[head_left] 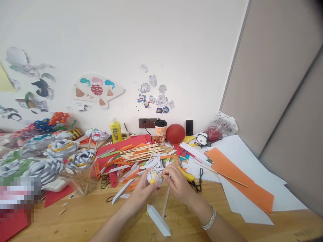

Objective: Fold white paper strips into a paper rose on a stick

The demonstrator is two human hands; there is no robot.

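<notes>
A small white paper flower [154,175] with a yellow middle is held in my left hand [144,191], whose fingers wrap round it from the left and below. At the flower's right side my right hand [176,183] has its thumb and index finger pinched together; what lies between them is too small to name. A silver bracelet circles the right wrist. Below the hands, a folded white paper strip [158,220] lies on the wooden table [101,218], and a thin pale strip [166,201] stretches down from near the flower.
Wooden sticks [141,153] and paper strips are heaped behind the hands. Finished paper flowers [63,148] crowd the left. Behind stand a yellow bottle [116,130], a cup [160,132] and a red balloon [175,133]. Orange sheets [242,181] and a yellow glue gun [186,174] lie right.
</notes>
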